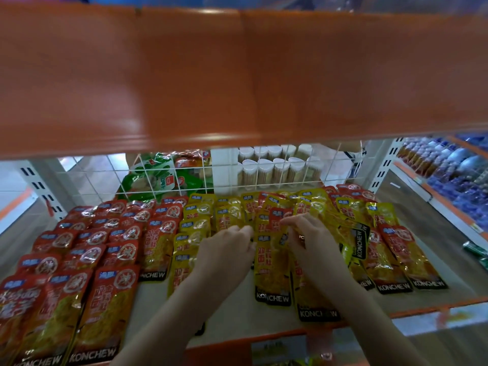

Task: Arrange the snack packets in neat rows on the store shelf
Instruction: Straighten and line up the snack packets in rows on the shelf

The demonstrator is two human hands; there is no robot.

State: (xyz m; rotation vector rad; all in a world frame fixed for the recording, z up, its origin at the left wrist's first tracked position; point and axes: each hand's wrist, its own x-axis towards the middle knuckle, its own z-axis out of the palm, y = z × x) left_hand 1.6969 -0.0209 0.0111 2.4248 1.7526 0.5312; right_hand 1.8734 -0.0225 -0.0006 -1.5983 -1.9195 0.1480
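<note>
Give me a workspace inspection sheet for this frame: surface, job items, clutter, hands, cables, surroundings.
Surface: pale shelf board with an orange front edge, bare in patches near the front.
Job's things: red snack packets in overlapping rows at left; yellow snack packets in the middle; mixed red and yellow packets lying askew at right.
Clutter: green item at the right edge, too cut off to identify.
Hands: left hand fingers curled at a yellow packet's edge; right hand pinching a packet; exact grip blurred.
Cables: nothing seen.
Surroundings: orange upper shelf overhead; white wire grid behind, with green bags and white containers beyond.
</note>
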